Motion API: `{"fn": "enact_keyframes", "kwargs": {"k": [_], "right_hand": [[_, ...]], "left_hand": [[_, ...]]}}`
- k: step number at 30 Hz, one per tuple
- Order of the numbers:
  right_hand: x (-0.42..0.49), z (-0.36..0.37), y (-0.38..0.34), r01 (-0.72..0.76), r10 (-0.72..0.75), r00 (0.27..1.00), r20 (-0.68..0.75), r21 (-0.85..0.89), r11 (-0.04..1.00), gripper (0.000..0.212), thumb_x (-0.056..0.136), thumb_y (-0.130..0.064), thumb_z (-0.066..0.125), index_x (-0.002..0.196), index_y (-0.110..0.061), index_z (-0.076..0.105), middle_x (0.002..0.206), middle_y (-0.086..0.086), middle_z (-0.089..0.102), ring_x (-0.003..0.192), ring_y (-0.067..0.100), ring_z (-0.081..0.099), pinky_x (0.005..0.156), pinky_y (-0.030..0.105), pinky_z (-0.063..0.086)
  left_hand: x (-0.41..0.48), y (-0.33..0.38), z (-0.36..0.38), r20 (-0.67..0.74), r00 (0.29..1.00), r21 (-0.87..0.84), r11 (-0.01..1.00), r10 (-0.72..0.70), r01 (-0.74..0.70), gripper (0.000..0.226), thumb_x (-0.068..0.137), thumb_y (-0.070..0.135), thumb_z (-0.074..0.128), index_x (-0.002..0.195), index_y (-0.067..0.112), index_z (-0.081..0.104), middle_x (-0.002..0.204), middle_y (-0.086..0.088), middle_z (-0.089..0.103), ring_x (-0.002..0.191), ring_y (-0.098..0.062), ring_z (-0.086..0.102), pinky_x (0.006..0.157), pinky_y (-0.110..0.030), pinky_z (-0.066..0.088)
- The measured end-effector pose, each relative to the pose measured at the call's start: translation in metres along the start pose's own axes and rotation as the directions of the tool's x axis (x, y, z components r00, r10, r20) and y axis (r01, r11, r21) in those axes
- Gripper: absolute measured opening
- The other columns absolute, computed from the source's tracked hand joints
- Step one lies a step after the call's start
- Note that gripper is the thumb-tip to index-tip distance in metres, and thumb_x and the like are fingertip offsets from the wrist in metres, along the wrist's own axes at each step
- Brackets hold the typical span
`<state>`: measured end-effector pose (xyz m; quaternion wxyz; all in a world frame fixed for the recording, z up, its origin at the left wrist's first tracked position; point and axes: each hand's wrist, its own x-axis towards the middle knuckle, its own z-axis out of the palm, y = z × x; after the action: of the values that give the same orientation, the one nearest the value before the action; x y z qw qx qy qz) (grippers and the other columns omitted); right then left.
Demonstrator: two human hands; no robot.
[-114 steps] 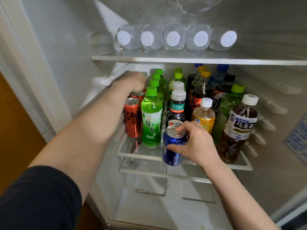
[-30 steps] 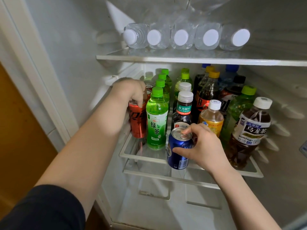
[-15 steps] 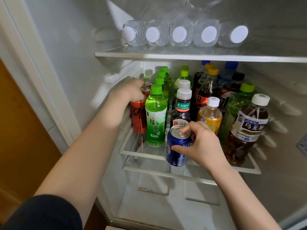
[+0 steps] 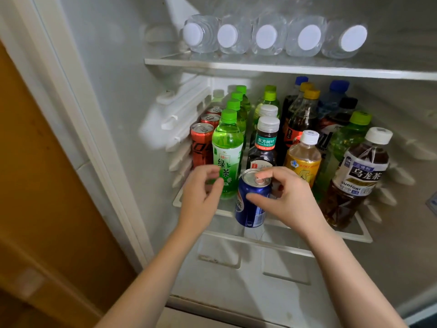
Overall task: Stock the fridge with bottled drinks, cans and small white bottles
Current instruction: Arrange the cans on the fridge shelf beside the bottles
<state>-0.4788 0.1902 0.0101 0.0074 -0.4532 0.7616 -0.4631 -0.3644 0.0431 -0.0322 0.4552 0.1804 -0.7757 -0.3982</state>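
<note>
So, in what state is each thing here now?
blue can: upright, held near its top.
right hand: grips the blue can.
left hand: loosely curled, holds nothing.
red cans: upright, in a row.
water bottles: lying down, caps forward.
green tea bottle: upright, capped.

Bare hands and bare forearms, uncovered as far as they show.

The person's slim, unclothed left hand [image 4: 201,197] and matching right hand [image 4: 290,202] each narrow behind the grip into a slender wrist. From there the smooth left forearm [image 4: 151,275] and right forearm [image 4: 350,280] broaden steadily the farther they lie from the grip, until the picture's lower edge cuts them off. The fingers [image 4: 279,172] are slim with rounded tips. Just behind the grip, the back of the right hand shows low knuckle ridges. The nails are too small and blurred to describe. Soft shadow lines the inner edge of each forearm.
</note>
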Motion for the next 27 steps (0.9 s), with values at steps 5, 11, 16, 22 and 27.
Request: {"fn": "enact_keyframes", "kwargs": {"k": [5, 11, 16, 22, 27], "right_hand": [[-0.002, -0.009, 0.0, 0.006, -0.012, 0.999, 0.038, 0.151, 0.988, 0.015, 0.089, -0.011, 0.062, 0.097, -0.015, 0.074, 0.105, -0.004, 0.067, 0.104, 0.008, 0.06, 0.094, 0.024, 0.045], [-0.006, -0.007, 0.004, 0.02, -0.029, 0.998, 0.054, 0.157, 0.987, 0.024, 0.091, -0.006, 0.058, 0.108, -0.018, 0.069, 0.116, -0.008, 0.062, 0.109, -0.007, 0.052, 0.092, 0.006, 0.036], [-0.015, -0.005, 0.011, 0.046, -0.039, 0.998, -0.043, 0.172, 0.984, 0.024, 0.087, -0.002, 0.062, 0.103, -0.019, 0.07, 0.115, -0.001, 0.063, 0.112, 0.001, 0.053, 0.091, 0.008, 0.037], [-0.021, -0.004, 0.016, 0.02, -0.024, 1.0, 0.008, 0.331, 0.943, 0.034, 0.089, 0.011, 0.05, 0.111, -0.01, 0.065, 0.122, 0.003, 0.061, 0.121, 0.014, 0.054, 0.106, 0.038, 0.041], [-0.022, 0.006, 0.015, -0.05, 0.045, 0.999, 0.021, 0.474, 0.879, 0.039, 0.09, 0.013, 0.046, 0.116, -0.013, 0.06, 0.119, 0.002, 0.064, 0.116, 0.012, 0.059, 0.099, 0.03, 0.048]], "left_hand": [[-0.025, 0.0, 0.023, 0.161, 0.987, -0.028, 1.0, -0.005, 0.01, 0.029, 0.089, 0.012, 0.049, 0.111, 0.029, 0.055, 0.109, 0.013, 0.056, 0.105, -0.001, 0.054, 0.091, -0.018, 0.045], [-0.029, 0.003, 0.029, 0.287, 0.952, -0.233, 0.957, -0.103, 0.174, 0.045, 0.083, 0.015, 0.055, 0.115, 0.046, 0.045, 0.113, 0.038, 0.053, 0.112, 0.009, 0.052, 0.085, -0.006, 0.043], [-0.028, 0.001, 0.028, 0.307, 0.948, -0.159, 0.977, -0.086, 0.141, 0.061, 0.073, 0.024, 0.07, 0.119, 0.05, 0.041, 0.117, 0.04, 0.052, 0.111, 0.008, 0.052, 0.084, -0.011, 0.047], [-0.036, 0.003, 0.034, 0.299, 0.952, -0.043, 0.996, -0.064, 0.081, 0.067, 0.077, 0.032, 0.072, 0.133, 0.031, 0.037, 0.128, 0.015, 0.044, 0.119, 0.004, 0.043, 0.095, -0.015, 0.041], [-0.047, 0.002, 0.033, 0.23, 0.97, -0.015, 0.997, -0.071, 0.077, 0.066, 0.081, 0.029, 0.069, 0.137, 0.027, 0.033, 0.128, 0.012, 0.038, 0.12, 0.011, 0.036, 0.095, 0.001, 0.028]]}}
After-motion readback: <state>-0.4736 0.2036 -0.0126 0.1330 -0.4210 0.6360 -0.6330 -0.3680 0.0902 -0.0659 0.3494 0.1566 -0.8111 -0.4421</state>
